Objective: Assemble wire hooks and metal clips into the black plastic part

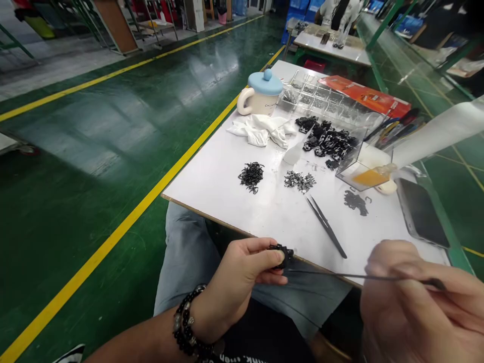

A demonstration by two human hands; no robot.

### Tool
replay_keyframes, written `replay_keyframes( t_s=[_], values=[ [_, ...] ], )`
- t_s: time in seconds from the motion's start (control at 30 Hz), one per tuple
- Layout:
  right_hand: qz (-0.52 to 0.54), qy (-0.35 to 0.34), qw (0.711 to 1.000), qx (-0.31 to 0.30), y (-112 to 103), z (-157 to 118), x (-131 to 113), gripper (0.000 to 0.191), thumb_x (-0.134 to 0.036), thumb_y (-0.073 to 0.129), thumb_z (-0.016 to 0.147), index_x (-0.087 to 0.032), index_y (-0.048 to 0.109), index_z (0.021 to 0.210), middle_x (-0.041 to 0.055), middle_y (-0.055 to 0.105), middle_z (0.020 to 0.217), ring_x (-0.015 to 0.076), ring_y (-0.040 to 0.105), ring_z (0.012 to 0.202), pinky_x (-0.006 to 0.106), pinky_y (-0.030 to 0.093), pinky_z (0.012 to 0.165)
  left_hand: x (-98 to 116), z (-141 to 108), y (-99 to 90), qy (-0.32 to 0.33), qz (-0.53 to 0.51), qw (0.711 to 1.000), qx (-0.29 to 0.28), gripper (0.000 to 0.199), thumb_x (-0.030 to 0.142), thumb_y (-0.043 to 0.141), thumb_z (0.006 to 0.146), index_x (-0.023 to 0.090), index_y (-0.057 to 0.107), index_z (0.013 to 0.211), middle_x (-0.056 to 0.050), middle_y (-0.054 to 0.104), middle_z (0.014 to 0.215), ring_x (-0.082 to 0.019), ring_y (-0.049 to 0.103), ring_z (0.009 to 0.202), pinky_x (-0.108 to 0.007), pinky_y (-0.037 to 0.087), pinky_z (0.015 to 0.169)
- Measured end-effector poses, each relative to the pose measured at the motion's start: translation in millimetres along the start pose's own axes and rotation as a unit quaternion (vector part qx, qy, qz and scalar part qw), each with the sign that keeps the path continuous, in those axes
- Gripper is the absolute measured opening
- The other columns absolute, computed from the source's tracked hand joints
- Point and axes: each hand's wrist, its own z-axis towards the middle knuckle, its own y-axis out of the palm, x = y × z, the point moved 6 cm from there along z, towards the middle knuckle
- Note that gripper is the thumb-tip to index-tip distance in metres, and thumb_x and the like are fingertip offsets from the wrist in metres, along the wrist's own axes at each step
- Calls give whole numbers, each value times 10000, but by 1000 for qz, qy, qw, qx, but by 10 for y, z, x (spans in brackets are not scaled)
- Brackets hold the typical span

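Over the front edge of the table, my left hand (242,269) pinches a small black part (286,253) between thumb and fingers. My right hand (419,302), blurred by motion, is closed on a thin dark rod (340,275). The rod runs leftward, its tip close to the black part; whether they touch I cannot tell. Dark tweezers (327,227) lie on the white table (204,176) just beyond the hands. Past them are a pile of small black pieces (251,175), a pile of silvery pieces (300,181) and some flat grey pieces (356,201).
Larger black parts (333,142) lie heaped before a clear compartment tray (317,103). A lidded mug (260,98) and white cloth (260,129) stand at the back left. On the right are a clear pen holder (350,169) and a phone (421,212). Another person (342,12) sits beyond.
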Motion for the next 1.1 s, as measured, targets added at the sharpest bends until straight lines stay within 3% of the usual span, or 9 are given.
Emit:
replay_keyframes(
  t_s=[0.13, 0.33, 0.47, 0.57, 0.8, 0.97, 1.1],
  values=[
    [74, 30, 997, -9, 106, -15, 62, 213, -23, 572, 697, -177, 660, 815, 10, 570, 647, 201, 524, 581, 363, 394, 503, -19, -15, 2, 3, 11, 1000, -14, 110, 145, 728, 658, 117, 687, 756, 12, 581, 634, -89, 583, 570, -214, 560, 552],
    [123, -12, 992, -41, 96, -10, 41, 241, 49, 544, 716, -105, 661, 860, 29, 596, 690, 201, 546, 610, 351, 380, 532, -46, -36, -9, 3, 17, 999, -27, 153, 167, 746, 650, 105, 682, 775, 4, 587, 642, -99, 587, 597, -224, 564, 568],
    [144, 47, 988, 27, -46, 76, 58, 127, -32, 620, 741, -121, 675, 813, 17, 580, 695, 176, 511, 612, 344, 350, 551, -48, -48, -13, 4, 20, 1000, -21, 165, 174, 751, 646, 107, 681, 781, 8, 582, 636, -96, 586, 590, -225, 562, 570],
    [142, 30, 988, 55, -71, 142, 22, 102, -65, 654, 730, -145, 684, 786, -1, 572, 681, 162, 504, 595, 350, 364, 571, -44, -61, 10, 4, 32, 999, -25, 157, 179, 747, 652, 108, 683, 777, 10, 575, 642, -95, 585, 601, -227, 561, 583],
    [136, -30, 990, -33, 190, 144, 51, 241, 62, 539, 739, -102, 661, 866, 36, 600, 727, 189, 572, 653, 339, 408, 547, -11, -106, 25, 20, 61, 998, -11, 207, 182, 758, 626, 91, 671, 789, 10, 558, 633, -95, 562, 601, -229, 555, 572],
    [132, -61, 989, -17, 177, 146, 65, 219, 55, 554, 726, -88, 659, 855, 35, 600, 709, 182, 578, 632, 327, 431, 528, -8, -93, 15, 20, 63, 998, -11, 211, 178, 749, 631, 84, 668, 801, 7, 558, 631, -97, 559, 601, -232, 556, 570],
    [127, -41, 991, -32, 206, 151, 61, 229, 41, 557, 731, -108, 665, 867, 36, 605, 725, 185, 578, 642, 329, 439, 526, -4, -81, 23, 21, 61, 998, -17, 210, 177, 748, 634, 81, 665, 801, 4, 561, 634, -98, 559, 608, -233, 557, 574]
  ],
)
